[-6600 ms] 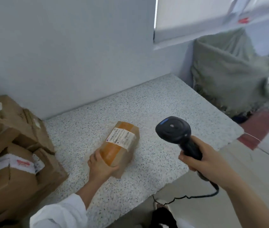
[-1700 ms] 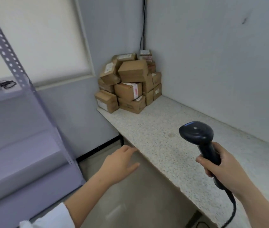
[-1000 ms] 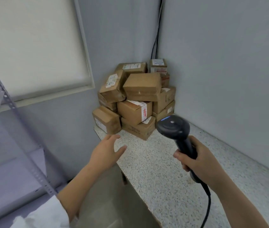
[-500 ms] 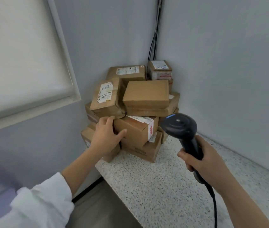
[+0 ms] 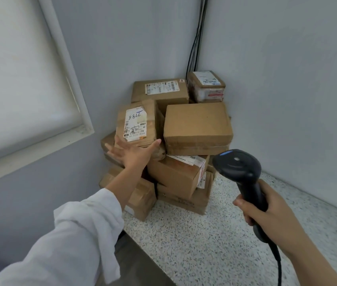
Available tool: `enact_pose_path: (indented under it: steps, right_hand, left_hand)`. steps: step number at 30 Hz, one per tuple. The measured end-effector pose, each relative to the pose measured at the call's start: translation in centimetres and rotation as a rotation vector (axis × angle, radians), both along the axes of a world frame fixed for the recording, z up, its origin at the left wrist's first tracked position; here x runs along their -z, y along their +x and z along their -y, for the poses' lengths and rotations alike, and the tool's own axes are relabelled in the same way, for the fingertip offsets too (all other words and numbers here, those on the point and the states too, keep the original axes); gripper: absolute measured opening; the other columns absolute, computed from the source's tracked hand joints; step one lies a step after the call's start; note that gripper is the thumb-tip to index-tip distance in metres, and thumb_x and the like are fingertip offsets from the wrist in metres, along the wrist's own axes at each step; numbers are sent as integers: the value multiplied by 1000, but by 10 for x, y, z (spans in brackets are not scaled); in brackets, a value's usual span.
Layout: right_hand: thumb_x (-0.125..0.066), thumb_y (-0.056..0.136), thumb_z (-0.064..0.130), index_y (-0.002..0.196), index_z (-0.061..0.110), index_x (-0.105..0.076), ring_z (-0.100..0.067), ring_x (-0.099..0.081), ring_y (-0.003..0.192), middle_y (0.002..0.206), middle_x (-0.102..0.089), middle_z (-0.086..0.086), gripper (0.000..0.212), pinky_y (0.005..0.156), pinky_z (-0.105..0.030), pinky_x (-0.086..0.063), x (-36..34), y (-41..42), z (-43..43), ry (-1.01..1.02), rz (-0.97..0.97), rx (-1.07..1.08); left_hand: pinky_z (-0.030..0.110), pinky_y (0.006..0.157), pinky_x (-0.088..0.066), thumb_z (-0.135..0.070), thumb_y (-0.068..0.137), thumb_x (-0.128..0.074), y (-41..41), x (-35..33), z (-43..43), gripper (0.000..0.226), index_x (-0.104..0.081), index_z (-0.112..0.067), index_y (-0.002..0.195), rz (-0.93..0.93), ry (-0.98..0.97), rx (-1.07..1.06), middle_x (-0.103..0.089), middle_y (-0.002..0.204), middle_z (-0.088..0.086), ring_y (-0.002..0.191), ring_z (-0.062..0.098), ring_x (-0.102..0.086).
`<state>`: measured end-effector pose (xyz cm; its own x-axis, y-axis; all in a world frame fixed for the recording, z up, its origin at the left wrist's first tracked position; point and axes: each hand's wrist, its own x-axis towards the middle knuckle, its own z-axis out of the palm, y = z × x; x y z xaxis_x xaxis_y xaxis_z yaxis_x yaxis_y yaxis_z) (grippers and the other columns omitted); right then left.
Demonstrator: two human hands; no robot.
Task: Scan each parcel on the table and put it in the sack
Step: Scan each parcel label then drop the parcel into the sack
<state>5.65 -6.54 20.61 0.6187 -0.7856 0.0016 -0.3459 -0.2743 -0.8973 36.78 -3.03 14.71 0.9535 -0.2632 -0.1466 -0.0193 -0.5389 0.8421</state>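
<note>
Head view: a pile of cardboard parcels [image 5: 175, 178] sits in the corner of the speckled surface [image 5: 204, 244], against both walls. The left hand [image 5: 131, 153], in a white sleeve [image 5: 76, 234], reaches to the tilted labelled parcel [image 5: 137, 124] on the pile's left side. Its grip is open, fingers spread at that parcel's lower front edge; whether they touch it is unclear. The right hand [image 5: 270, 215] has its grip closed round the handle of a black scanner [image 5: 237, 168], held upright just in front of the pile, its cable [image 5: 278, 263] hanging down. Black wires [image 5: 196, 38] run up the corner above the pile.
</note>
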Motion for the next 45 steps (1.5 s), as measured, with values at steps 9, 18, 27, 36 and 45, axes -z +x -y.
enact_pose_path:
  steps: [9,18,27,36,45]
  right_hand:
    - [-66,84,8,90,13,-56,-4,-47,39,50,-56,8,12,42,-12,-39,2,1,-4,1,12,10]
    - [-65,84,9,90,12,-55,-3,-46,38,49,-55,7,12,41,-11,-38,2,-12,-11,16,25,-10]
    - [-64,85,11,90,14,-56,-4,-48,41,50,-55,7,11,44,-13,-41,5,-59,-7,34,26,-3]
    - [-64,84,8,90,16,-55,-4,-48,42,50,-55,9,13,45,-12,-42,20,-124,-4,62,17,18]
    - [-66,84,12,92,27,-52,-6,-52,47,64,-63,12,22,51,-28,-45,42,-213,-4,116,-67,141]
  left_hand:
    - [49,117,-14,-60,64,-76,11,4,8,123,4,-21,148,-79,-96,-60,14,155,11,144,36,4]
    - [28,107,-28,-42,63,-83,-4,-1,-40,102,-21,-18,140,128,-321,-190,-12,144,9,132,21,-23]
    - [40,113,-30,-49,41,-84,-90,31,-132,111,-25,-22,131,342,-306,-19,-16,139,10,134,22,-24]
    - [31,111,-24,-62,38,-72,-195,55,-125,109,-25,-27,130,398,-256,303,-19,145,11,136,12,-17]
    - [34,107,-31,-65,41,-76,-289,117,-44,114,-22,-22,132,284,-121,618,-10,143,9,133,20,-18]
